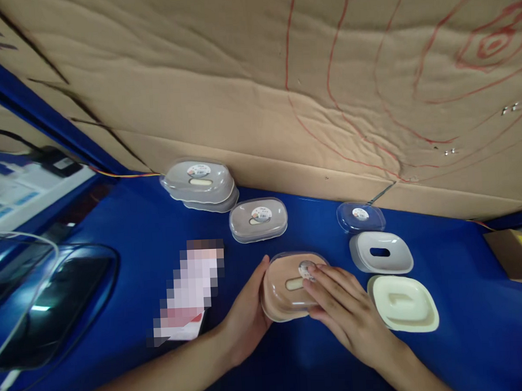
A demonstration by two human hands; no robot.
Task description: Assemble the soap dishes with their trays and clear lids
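Observation:
A peach-coloured soap box [276, 281] with a clear lid and a round sticker sits low over the blue table. My left hand [249, 317] is closed around its left side, thumb along the near edge of the lid. Across the right part of the lid lie the fingers of my right hand [350, 307], partly covering the sticker, with the thumb at the box's lower right edge. Right of my right hand are a cream tray [408, 304], a pale grey slotted insert [397, 256] and a loose clear lid [372, 220] with a sticker.
Stacked grey soap boxes [187, 190] and another single grey soap box [273, 218] stand along the cardboard wall [240, 104]. A blurred-out flat item [191, 288] lies left of my hands. Further left are a dark device [62, 308] and cables. A cardboard box [506, 260] is far right.

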